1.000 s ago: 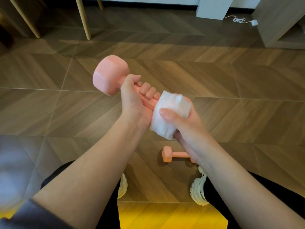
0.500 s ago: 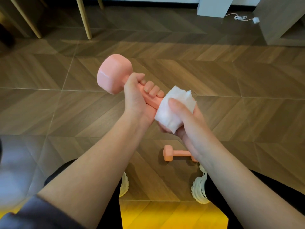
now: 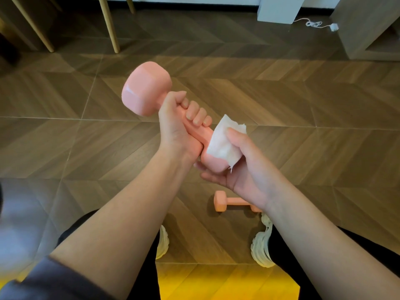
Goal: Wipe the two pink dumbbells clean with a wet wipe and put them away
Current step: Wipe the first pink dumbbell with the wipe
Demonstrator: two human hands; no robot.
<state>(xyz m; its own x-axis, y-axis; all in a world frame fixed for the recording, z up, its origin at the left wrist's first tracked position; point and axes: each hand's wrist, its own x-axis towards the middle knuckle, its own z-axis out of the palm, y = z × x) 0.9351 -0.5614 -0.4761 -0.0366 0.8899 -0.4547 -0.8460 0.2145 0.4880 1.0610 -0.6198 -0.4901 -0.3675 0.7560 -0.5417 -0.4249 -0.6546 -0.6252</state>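
— Gripping the raised dumbbell (image 3: pixel 147 89) by its handle is the left hand (image 3: pixel 176 128), fingers curled round it?
— Yes, and the right hand (image 3: pixel 246 172) cups the lower head, thumb pressing the wet wipe (image 3: pixel 223 144) against it.
— The second dumbbell (image 3: pixel 227 202)?
— It lies on the wooden floor (image 3: pixel 303 105), partly hidden behind the right wrist, just ahead of the white shoes (image 3: pixel 260 245).

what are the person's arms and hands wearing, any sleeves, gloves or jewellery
The left hand and right hand are bare: no gloves, rings or watch show. A dark grey fabric sleeve ends near the left elbow; the right forearm shows no sleeve. Visible fingernails are short and unpainted.
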